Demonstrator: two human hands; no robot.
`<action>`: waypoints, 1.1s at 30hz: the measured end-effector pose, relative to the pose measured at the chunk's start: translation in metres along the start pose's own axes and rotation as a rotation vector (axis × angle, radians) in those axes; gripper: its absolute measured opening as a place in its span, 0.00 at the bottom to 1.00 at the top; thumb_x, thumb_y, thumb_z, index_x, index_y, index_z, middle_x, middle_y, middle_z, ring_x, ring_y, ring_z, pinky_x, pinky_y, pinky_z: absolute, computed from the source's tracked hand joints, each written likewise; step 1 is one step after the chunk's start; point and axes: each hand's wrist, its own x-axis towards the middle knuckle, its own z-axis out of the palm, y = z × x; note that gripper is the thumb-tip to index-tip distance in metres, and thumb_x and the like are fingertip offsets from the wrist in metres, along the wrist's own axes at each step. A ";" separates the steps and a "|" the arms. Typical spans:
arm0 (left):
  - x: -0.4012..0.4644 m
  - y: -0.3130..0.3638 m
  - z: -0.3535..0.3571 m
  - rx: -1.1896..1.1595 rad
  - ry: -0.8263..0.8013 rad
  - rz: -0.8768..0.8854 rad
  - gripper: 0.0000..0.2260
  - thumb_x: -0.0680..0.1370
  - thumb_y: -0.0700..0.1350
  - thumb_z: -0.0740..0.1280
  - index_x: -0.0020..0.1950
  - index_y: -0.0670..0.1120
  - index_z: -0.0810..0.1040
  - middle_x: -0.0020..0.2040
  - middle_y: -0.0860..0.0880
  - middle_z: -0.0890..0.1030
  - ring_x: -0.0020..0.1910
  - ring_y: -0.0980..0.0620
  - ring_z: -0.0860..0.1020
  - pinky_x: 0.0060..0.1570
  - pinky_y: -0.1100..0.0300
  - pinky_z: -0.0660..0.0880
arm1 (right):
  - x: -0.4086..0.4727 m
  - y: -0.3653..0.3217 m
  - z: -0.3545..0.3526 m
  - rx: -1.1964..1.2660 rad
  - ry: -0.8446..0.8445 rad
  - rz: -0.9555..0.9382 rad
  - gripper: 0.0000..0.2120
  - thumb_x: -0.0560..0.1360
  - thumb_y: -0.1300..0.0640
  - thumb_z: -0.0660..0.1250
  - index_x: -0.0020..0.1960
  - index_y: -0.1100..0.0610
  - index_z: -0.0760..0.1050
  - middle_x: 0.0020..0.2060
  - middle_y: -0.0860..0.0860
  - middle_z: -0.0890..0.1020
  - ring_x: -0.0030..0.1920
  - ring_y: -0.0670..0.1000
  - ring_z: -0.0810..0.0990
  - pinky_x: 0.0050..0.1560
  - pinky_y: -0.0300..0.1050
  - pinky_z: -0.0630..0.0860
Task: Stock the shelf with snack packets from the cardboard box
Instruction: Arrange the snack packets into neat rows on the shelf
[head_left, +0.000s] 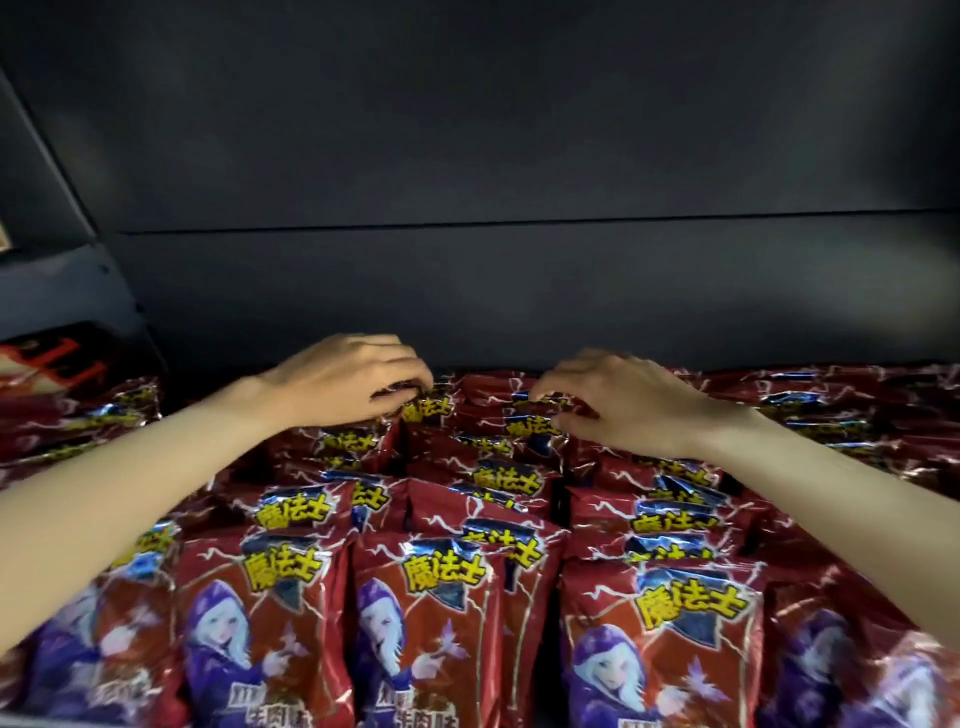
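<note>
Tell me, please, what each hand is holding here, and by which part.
The left hand pinches the top edge of a red snack packet in the back row; the right hand likewise grips the top edge of a neighbouring packet.

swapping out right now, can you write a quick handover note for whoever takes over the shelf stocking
Left hand: fingers curled onto a back-row packet; firm grip unclear.
Right hand: fingertips on the tops of the back packets.
Snack packets: red, standing in rows filling the shelf front to back.
Cardboard box: not in view.
Done: most of this shelf is stocked.
Left: settle the back row, then check the box for remaining packets.
</note>
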 end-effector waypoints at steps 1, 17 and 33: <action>-0.010 -0.009 0.001 0.015 -0.081 0.001 0.14 0.79 0.54 0.57 0.58 0.51 0.78 0.54 0.55 0.80 0.52 0.55 0.79 0.51 0.61 0.77 | 0.010 -0.006 0.004 -0.032 0.000 -0.016 0.17 0.80 0.48 0.61 0.68 0.45 0.68 0.64 0.44 0.74 0.65 0.49 0.71 0.65 0.49 0.69; -0.039 -0.044 0.027 -0.253 -0.424 -0.293 0.14 0.79 0.53 0.63 0.64 0.53 0.75 0.54 0.56 0.77 0.49 0.62 0.74 0.51 0.67 0.69 | 0.075 -0.027 0.031 -0.226 -0.269 0.107 0.29 0.72 0.50 0.72 0.68 0.53 0.64 0.50 0.51 0.79 0.51 0.52 0.78 0.49 0.45 0.72; -0.027 -0.033 0.037 -0.039 -0.341 -0.239 0.17 0.80 0.56 0.60 0.65 0.50 0.69 0.59 0.52 0.78 0.50 0.52 0.79 0.47 0.60 0.73 | 0.064 -0.023 0.041 0.109 -0.469 0.080 0.30 0.75 0.61 0.68 0.70 0.44 0.59 0.30 0.53 0.70 0.27 0.50 0.68 0.27 0.44 0.64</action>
